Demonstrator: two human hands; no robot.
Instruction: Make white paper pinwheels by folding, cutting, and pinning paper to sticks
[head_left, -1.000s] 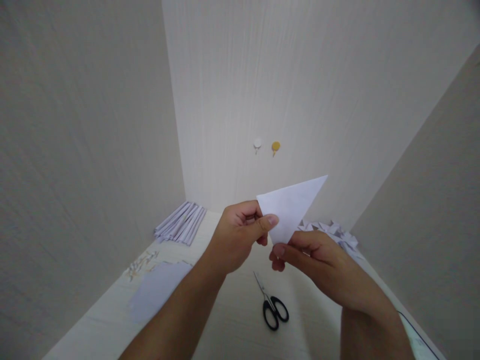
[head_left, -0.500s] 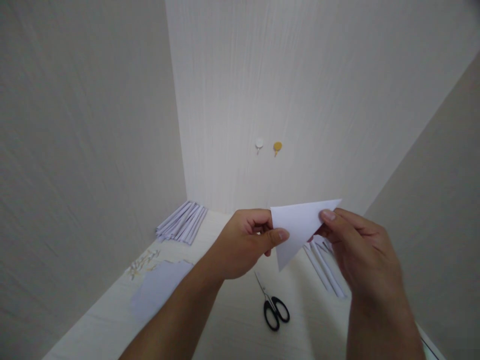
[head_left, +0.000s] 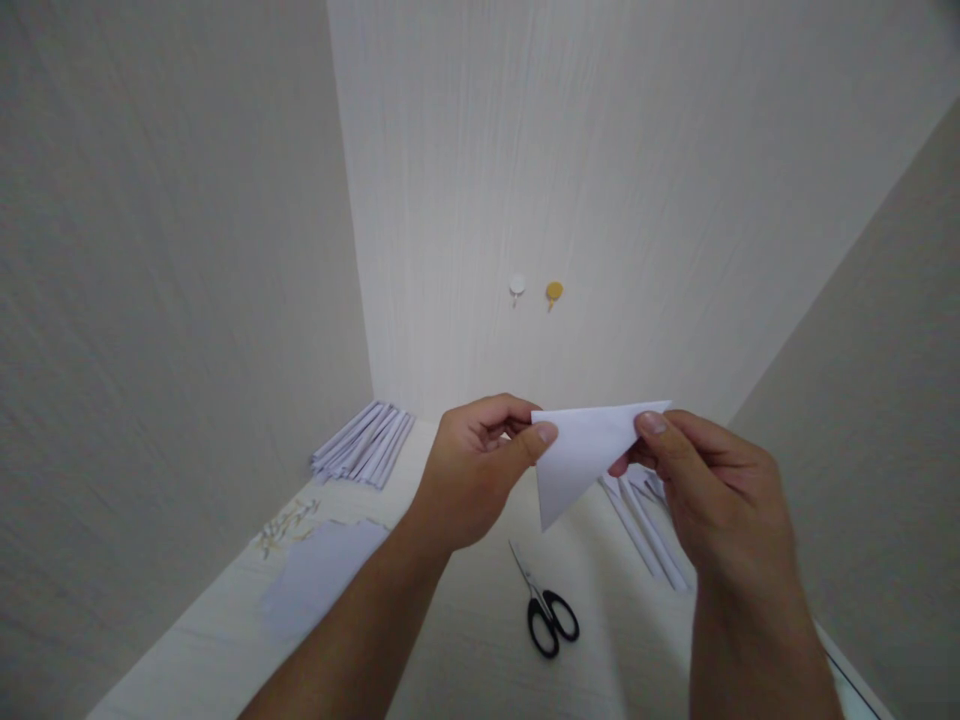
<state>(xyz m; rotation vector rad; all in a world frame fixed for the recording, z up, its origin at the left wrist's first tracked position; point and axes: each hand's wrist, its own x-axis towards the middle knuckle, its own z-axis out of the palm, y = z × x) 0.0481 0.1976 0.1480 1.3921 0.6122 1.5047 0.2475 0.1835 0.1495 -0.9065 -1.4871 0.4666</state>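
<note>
Between my hands, above the table, is a white sheet of paper folded into a triangle (head_left: 574, 455), its long slanted edge facing down to the right. My left hand (head_left: 484, 465) pinches its upper left corner, thumb in front and fingers behind. At the upper right tip, my right hand (head_left: 712, 490) grips the paper between thumb and fingers. Below the paper lies a pair of scissors (head_left: 544, 605) with black handles, blades pointing away from me. Several white paper rolls (head_left: 649, 530) lie partly hidden behind my right hand.
At the far left of the table (head_left: 480, 640) sits a bundle of rolled paper strips (head_left: 364, 445). Nearer are a scatter of small pale pieces (head_left: 287, 527) and flat white paper (head_left: 322, 575), partly behind my left forearm. A white hook (head_left: 517, 287) and a yellow hook (head_left: 554, 291) are on the back wall.
The folded paper and both hands have shifted slightly left. My left thumb has moved up from the paper's middle to near its upper left corner. The scissors have stayed put.
</note>
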